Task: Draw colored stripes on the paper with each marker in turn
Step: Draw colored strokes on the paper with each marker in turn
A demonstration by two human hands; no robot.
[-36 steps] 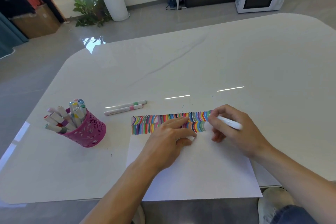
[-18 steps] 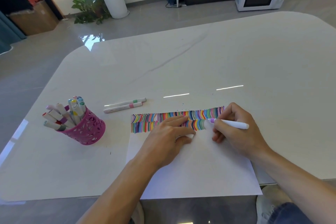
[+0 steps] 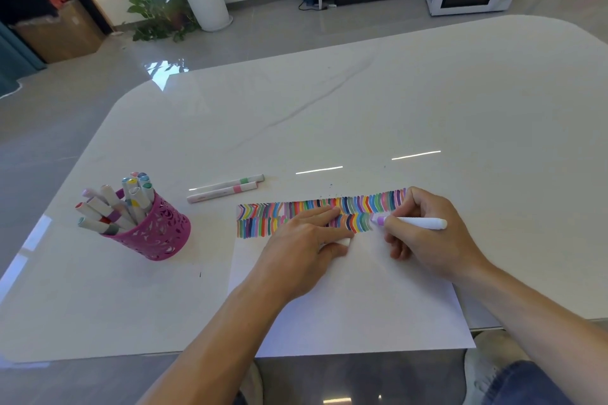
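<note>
A white paper sheet point(image 3: 345, 306) lies at the table's near edge with two rows of colored stripes point(image 3: 263, 219) along its top. My right hand point(image 3: 424, 237) grips a white marker point(image 3: 418, 223) with a purple tip. The tip touches the paper at the right end of the lower stripe row. My left hand point(image 3: 302, 246) rests flat on the sheet, its fingers over the stripes. A small white marker cap point(image 3: 342, 242) is pinched between its thumb and forefinger.
A pink perforated cup point(image 3: 154, 230) with several markers stands to the left on the white table point(image 3: 362, 108). Two capped markers point(image 3: 227, 188) lie side by side just beyond the paper's top left corner. A shoe point(image 3: 487, 368) shows below the table edge.
My right hand has shifted a little to the right, uncovering the right end of the upper stripe row. The marker tip has moved from lower to higher in the lower row. The left hand stays put.
</note>
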